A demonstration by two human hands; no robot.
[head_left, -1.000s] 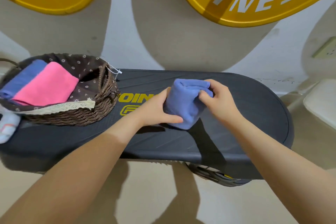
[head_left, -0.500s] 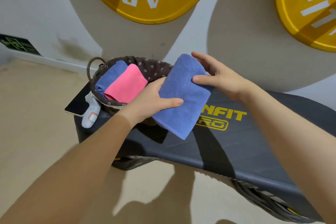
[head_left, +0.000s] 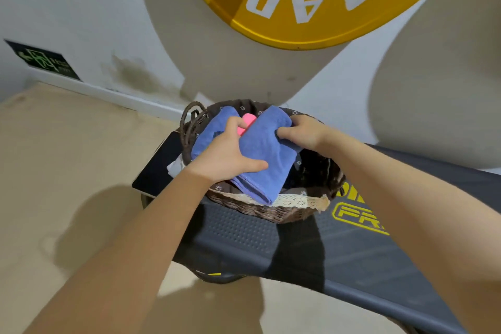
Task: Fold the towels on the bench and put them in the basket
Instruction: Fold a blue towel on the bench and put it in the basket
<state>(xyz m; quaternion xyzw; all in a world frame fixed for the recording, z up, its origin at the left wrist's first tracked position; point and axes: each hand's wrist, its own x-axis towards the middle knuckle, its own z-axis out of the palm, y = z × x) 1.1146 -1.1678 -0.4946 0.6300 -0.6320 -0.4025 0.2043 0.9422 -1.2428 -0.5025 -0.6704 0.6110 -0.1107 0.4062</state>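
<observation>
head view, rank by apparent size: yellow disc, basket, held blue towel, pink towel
1. Yellow disc, cropped by the frame
2. Basket
3. Held blue towel
4. Pink towel, mostly hidden, so its true size is unsure

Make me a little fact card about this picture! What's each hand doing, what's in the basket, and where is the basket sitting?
left hand: grips the folded blue towel, thumb on top
right hand: grips the same towel's far right edge
folded blue towel: over the wicker basket, near end hanging over the lace-trimmed front rim
already in basket: another blue towel and a pink towel, mostly hidden
basket sits on: dark bench, at its left end
beside basket: a dark tablet
</observation>
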